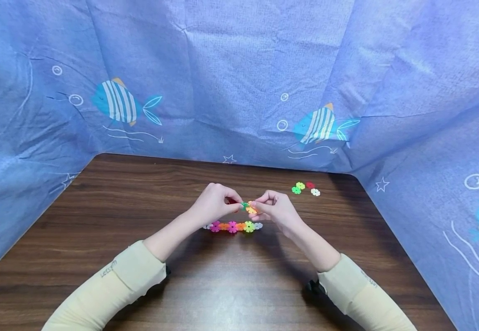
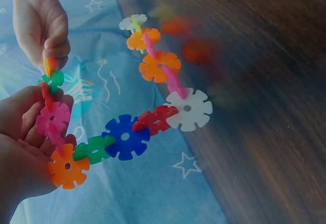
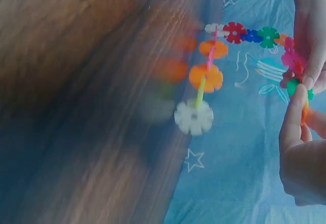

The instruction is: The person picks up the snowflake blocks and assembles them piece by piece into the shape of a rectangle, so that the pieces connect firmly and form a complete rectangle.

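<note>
Notched plastic flower discs are linked into a chain (image 1: 232,227) that bends round in a U. My left hand (image 1: 216,201) pinches a green disc (image 2: 55,80) at the chain's near-hand end, beside a red one (image 2: 47,95). Close against the green disc is an orange disc (image 1: 251,209), pinched by my right hand (image 1: 278,209) between thumb and fingers. From the left hand the chain runs through pink, orange, green, a blue disc (image 2: 126,137) and red to a white disc (image 2: 188,110). Its far arm ends in another white disc (image 3: 194,117).
Several loose discs lie together at the back right of the wooden table (image 1: 140,184): a red one (image 1: 310,185), a white one (image 1: 315,192) and greenish ones (image 1: 296,190). A blue fish-print cloth (image 1: 231,92) hangs behind and at both sides.
</note>
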`<state>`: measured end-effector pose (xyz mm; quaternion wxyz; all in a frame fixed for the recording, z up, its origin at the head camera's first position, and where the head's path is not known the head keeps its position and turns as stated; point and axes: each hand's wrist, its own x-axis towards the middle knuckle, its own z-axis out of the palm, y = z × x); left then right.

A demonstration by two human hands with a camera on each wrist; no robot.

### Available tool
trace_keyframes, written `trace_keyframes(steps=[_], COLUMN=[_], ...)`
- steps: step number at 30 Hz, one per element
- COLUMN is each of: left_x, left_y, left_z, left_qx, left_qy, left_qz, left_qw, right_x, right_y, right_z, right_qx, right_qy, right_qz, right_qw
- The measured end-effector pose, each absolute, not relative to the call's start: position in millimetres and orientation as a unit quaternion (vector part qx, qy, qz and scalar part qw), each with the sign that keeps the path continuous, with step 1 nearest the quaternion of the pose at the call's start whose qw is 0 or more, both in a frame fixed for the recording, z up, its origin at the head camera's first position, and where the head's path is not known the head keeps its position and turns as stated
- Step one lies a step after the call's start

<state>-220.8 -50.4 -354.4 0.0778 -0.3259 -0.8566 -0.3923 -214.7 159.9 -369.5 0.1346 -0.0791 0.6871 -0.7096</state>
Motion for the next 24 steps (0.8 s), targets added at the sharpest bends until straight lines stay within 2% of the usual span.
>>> trace_keyframes(steps=[9,14,20,24], left_x=[-221.6,-222.6,-223.3,-223.5], left_y=[-54.1,-55.6,-58.2,-59.4], left_z=[-351.2,-352.5,-352.9,-352.9], left_qx=[-0.322,-0.330,-0.331,-0.328], left_qy=[-0.869,-0.868,-0.861,-0.859], left_qz=[-0.371,-0.366,-0.382,-0.388], left_qw=[0.065,0.058,0.057,0.054], right_x=[-223.3,-229.4,-230.4,-248.9], right_y=[179.5,194.3,209.8,228.3], right_z=[-370.8,-369.6,-349.1,-354.9], right_qx=[-0.129,-0.166,-0.204,-0.220], right_qy=[0.751,0.806,0.864,0.875], right_qz=[-0.641,-0.566,-0.460,-0.430], right_qw=[0.096,0.052,-0.010,-0.037])
